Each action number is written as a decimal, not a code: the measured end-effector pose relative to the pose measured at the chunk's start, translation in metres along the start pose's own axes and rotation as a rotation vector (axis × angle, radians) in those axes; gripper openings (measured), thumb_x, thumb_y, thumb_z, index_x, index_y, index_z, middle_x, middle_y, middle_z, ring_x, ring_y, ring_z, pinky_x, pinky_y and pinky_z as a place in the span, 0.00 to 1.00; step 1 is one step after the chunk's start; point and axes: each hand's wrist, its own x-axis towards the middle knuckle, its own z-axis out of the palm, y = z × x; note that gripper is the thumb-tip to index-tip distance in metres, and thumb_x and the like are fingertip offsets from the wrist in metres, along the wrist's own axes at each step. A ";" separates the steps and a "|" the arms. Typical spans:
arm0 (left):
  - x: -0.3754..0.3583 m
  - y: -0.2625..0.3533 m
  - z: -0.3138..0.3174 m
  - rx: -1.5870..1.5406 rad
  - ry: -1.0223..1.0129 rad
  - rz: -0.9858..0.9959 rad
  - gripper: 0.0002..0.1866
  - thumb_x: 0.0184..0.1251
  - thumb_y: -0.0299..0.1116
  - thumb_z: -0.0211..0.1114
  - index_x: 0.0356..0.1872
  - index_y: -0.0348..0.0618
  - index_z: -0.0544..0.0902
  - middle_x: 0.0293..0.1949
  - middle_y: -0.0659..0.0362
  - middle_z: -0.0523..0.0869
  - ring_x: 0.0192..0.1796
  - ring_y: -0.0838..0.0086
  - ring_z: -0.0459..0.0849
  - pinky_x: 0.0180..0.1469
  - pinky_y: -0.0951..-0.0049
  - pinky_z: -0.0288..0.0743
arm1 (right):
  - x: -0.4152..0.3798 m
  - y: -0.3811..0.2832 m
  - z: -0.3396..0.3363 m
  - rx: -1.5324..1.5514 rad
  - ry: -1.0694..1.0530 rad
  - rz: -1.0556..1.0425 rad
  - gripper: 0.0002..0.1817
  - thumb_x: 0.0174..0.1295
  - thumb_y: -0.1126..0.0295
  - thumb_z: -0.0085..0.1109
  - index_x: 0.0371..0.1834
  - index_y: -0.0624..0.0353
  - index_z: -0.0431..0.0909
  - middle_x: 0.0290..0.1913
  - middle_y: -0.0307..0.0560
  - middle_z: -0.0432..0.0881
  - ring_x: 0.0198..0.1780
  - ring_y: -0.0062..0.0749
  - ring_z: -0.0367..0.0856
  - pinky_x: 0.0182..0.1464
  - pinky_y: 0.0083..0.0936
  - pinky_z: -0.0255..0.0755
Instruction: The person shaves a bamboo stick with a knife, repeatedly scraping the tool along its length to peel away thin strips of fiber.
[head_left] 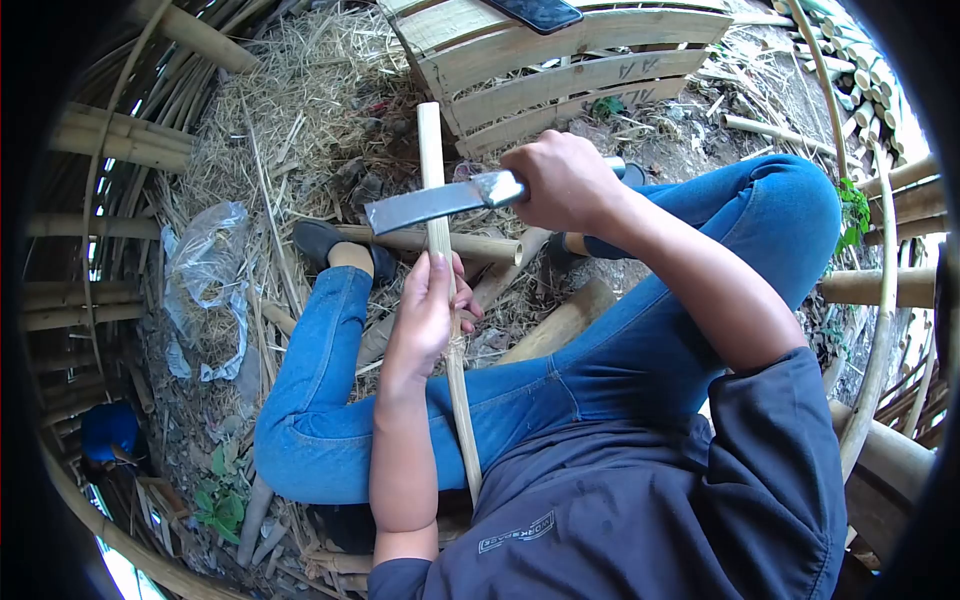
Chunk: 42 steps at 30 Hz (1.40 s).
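Note:
A long, pale bamboo strip (431,150) runs from above my lap down to my waist. My left hand (432,305) is closed around its middle, thumb lying along the strip. In my right hand (563,180) is the handle of a knife (430,204) with a wide, flat, square-ended blade. The blade lies across the strip above my left hand, pointing left. Whether its edge bites into the strip cannot be made out. Behind the blade, a thicker bamboo piece (470,244) rests near the ground.
A slatted wooden crate (570,85) with a dark phone (538,12) on top stands ahead. Clear plastic (210,285) lies on the straw-covered ground at left. Cut bamboo (866,95) is stacked at the upper right, and bamboo poles surround the space.

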 end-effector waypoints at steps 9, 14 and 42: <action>-0.005 0.009 0.000 -0.264 -0.053 -0.041 0.18 0.87 0.51 0.44 0.46 0.47 0.72 0.22 0.71 0.62 0.19 0.89 0.60 0.20 0.84 0.55 | -0.007 0.000 0.011 -0.057 -0.147 0.037 0.06 0.47 0.68 0.65 0.28 0.56 0.85 0.27 0.55 0.86 0.34 0.55 0.87 0.42 0.47 0.82; 0.000 -0.010 0.015 0.017 0.159 0.073 0.19 0.88 0.49 0.39 0.39 0.47 0.69 0.21 0.71 0.64 0.17 0.89 0.58 0.18 0.83 0.52 | -0.005 0.008 0.029 -0.130 -0.103 0.048 0.06 0.46 0.70 0.64 0.26 0.58 0.86 0.26 0.59 0.86 0.32 0.56 0.88 0.39 0.46 0.83; -0.016 -0.001 0.021 0.054 0.101 0.167 0.19 0.87 0.50 0.43 0.39 0.48 0.69 0.20 0.72 0.65 0.17 0.91 0.59 0.18 0.85 0.53 | 0.016 0.049 -0.022 -0.014 0.158 0.322 0.12 0.57 0.67 0.63 0.36 0.65 0.88 0.31 0.65 0.86 0.36 0.57 0.89 0.46 0.45 0.82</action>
